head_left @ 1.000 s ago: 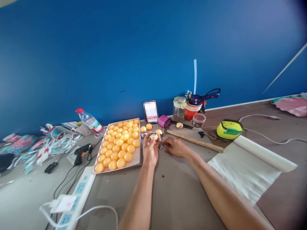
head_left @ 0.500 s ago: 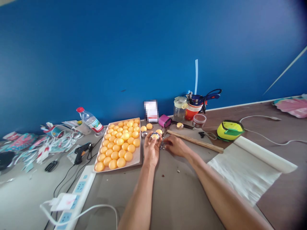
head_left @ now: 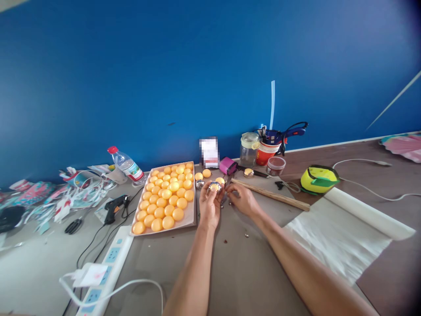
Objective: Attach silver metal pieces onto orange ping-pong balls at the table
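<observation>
My left hand [head_left: 210, 206] grips an orange ball with shiny silver pieces around it [head_left: 215, 187], its orange top facing me. Just to the right, my right hand [head_left: 242, 199] has its fingers bent together close to the ball; whatever they may hold is too small to make out. Small silver bits [head_left: 230, 203] lie on the table below the right fingers. Behind the left hand are loose orange balls [head_left: 206, 173] and a silver-covered ball [head_left: 199, 184]. A shallow box [head_left: 189, 221] full of plain orange balls stands left of my hands.
A wooden stick [head_left: 272, 195] and a roll of white sheet [head_left: 365, 213] lie to the right. Behind stand a purple object [head_left: 228, 166], a glass jar [head_left: 249, 153] and red cups [head_left: 265, 156]. A glue gun [head_left: 115, 208], a bottle [head_left: 131, 170] and a power strip [head_left: 113, 259] are left.
My right hand has lifted slightly off the silver bits and drawn its fingers up beside the ball. My left hand still holds the ball. The whole view has shifted a little.
</observation>
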Tool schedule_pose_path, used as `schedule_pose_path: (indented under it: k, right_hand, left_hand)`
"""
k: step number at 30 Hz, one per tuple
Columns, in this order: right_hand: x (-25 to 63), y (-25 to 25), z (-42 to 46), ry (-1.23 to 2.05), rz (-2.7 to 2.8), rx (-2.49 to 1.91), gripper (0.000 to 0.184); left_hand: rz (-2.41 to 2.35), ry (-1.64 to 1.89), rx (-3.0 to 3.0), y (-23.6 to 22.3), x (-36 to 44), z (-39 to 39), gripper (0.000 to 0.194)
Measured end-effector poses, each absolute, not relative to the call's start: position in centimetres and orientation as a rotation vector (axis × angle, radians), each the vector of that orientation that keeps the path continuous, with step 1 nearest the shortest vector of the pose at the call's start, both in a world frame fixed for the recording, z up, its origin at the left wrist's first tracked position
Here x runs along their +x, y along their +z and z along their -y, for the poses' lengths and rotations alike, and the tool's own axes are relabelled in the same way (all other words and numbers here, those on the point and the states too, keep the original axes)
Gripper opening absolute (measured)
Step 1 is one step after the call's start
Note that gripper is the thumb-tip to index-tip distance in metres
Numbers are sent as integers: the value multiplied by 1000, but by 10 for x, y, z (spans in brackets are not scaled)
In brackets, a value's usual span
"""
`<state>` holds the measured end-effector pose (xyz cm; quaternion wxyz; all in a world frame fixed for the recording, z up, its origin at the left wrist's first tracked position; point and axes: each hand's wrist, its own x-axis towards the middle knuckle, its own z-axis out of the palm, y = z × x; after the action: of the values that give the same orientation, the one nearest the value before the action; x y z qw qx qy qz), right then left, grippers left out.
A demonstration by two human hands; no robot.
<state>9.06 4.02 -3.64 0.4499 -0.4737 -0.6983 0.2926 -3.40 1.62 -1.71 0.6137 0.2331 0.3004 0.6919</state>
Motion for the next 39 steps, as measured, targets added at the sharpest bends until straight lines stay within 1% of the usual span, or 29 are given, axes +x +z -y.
schedule_pose_path:
  k: [4, 10, 13, 15, 22, 28, 39]
  right_hand:
    - [92, -34, -44, 991, 1432, -1182, 9]
    - [89, -22, -40, 1373, 1115, -915, 23]
    - [88, -16, -38, 1578, 960, -807, 25]
    - [88, -14, -37, 1656, 942, -783, 27]
    - [88, -15, -36, 1575, 1002, -820, 23]
    - [88, -17, -38, 1558, 1052, -834, 26]
    - [86, -14, -36, 1651, 979, -880, 31]
  left_hand:
    - [-704, 1584, 549, -17, -33, -16, 39]
    - [-713, 1576, 576, -16, -33, -15, 37]
    - [-740, 1578, 594, -16, -32, -14, 36]
    - [-753, 1572, 611, -16, -31, -14, 36]
    - [-804, 1550, 675, -19, -30, -13, 36]
    - [-823, 1556, 718, -19, -29, -12, 35]
    - [-921, 1546, 880, -25, -31, -11, 38]
